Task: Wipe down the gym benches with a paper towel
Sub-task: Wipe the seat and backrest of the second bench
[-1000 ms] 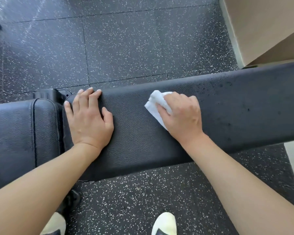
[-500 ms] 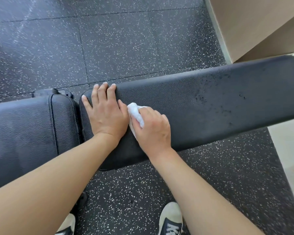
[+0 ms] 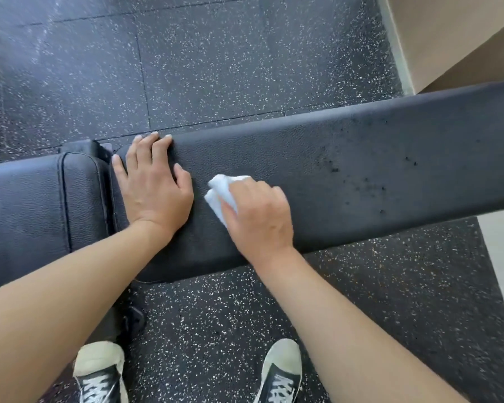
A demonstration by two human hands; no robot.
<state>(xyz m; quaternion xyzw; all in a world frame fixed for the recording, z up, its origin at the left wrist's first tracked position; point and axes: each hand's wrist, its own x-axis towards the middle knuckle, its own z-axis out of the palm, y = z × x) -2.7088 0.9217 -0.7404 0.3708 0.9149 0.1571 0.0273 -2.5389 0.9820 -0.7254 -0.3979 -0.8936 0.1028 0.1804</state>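
We see a long black padded gym bench (image 3: 346,158) crossing the middle of the frame, with a separate seat pad (image 3: 26,205) at the left. On the long pad, left of centre, a left hand (image 3: 154,187) lies flat, and just right of it a right hand (image 3: 259,216) presses a white paper towel (image 3: 220,196). Dark specks (image 3: 367,181) dot its right part. Below is speckled rubber floor (image 3: 216,68), where two sneakers (image 3: 99,373) stand at the bottom.

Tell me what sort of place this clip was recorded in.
Most likely a gym: a long padded black bench with a second pad beside it, standing on speckled black rubber floor tiles, being wiped with a paper towel.
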